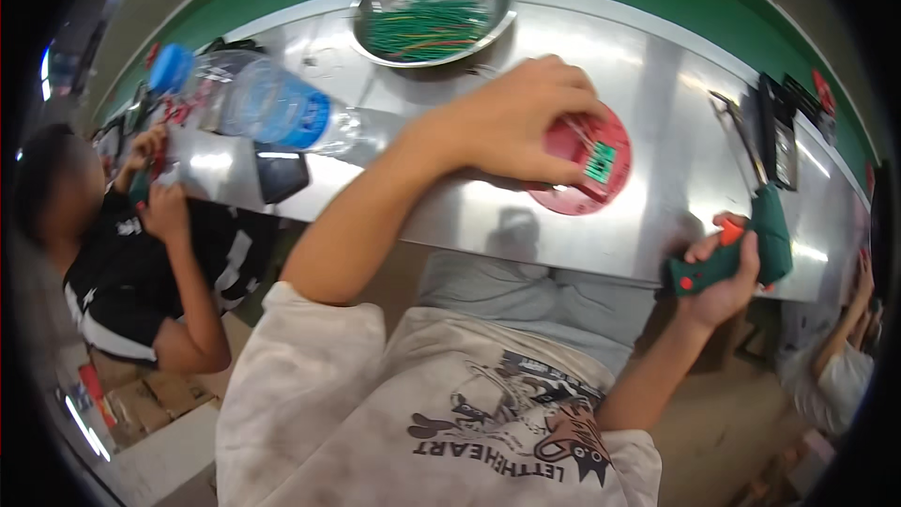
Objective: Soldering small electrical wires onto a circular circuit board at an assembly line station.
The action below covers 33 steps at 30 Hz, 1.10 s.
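My left hand (pixel 535 122) is closed over a red round disc-shaped part (pixel 615 136), thumb on the near side and fingers on the far side. A green terminal block (pixel 601 161) sits on the part beside my thumb, and thin pale wires run near it. What lies under my palm is hidden. My right hand (pixel 727 272) grips a green pistol-grip power tool (pixel 771 235) with an orange trigger, at the table's near right edge. A thin metal shaft extends from around the tool's front end toward the far side.
On the metal table (pixel 394 192), a steel bowl (pixel 432 61) holds many green wires at the back. Left of my forearm lie a clear plastic bottle (pixel 263 99) with a blue cap and a dark flat object (pixel 282 174). Dark boxes (pixel 779 131) stand far right. Co-workers sit on both sides.
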Each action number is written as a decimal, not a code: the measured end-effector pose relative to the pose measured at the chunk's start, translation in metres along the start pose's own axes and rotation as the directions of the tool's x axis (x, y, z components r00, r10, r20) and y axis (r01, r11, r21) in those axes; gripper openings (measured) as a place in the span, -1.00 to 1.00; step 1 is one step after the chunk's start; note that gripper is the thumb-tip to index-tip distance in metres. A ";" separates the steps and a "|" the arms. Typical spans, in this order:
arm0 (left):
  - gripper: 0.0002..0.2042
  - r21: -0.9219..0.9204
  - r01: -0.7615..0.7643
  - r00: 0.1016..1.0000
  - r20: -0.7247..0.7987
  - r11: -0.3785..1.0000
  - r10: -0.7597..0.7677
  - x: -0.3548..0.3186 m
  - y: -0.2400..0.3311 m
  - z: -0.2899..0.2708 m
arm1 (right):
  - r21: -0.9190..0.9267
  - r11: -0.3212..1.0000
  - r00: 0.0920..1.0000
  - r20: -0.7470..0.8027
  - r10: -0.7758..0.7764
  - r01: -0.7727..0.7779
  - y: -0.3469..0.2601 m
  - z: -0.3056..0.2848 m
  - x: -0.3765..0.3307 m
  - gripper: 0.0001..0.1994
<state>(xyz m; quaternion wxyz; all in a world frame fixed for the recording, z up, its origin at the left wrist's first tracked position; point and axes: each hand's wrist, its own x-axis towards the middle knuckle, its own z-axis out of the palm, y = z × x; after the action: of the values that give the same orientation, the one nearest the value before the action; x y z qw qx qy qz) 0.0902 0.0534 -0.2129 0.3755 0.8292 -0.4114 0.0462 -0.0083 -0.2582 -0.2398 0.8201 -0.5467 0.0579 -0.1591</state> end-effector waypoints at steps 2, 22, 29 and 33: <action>-0.57 0.058 0.053 0.999 -0.005 0.997 -0.053 0.001 0.005 0.002 | -0.131 0.989 0.997 0.004 -0.076 0.076 -0.004 0.004 -0.001 -0.65; -0.87 0.066 0.129 0.979 -0.168 0.989 -0.117 -0.002 -0.006 0.006 | -0.102 0.994 0.992 -0.113 -0.061 0.050 -0.002 0.027 -0.004 -0.69; -0.90 0.021 0.093 0.981 -0.175 0.995 -0.087 -0.001 -0.004 0.008 | -0.113 0.990 0.993 -0.068 -0.093 0.085 -0.004 0.023 -0.005 -0.68; -0.88 0.109 0.055 0.921 -0.389 0.993 -0.008 0.004 0.011 -0.014 | -0.112 0.990 0.993 -0.078 -0.091 0.082 -0.002 0.023 -0.005 -0.67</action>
<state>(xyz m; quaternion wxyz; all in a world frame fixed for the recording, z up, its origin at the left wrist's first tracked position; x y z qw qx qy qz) 0.0878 0.0558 -0.1954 0.4005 0.8310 -0.3122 0.2273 -0.0072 -0.2375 -0.2290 0.7782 -0.5855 0.0768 -0.2140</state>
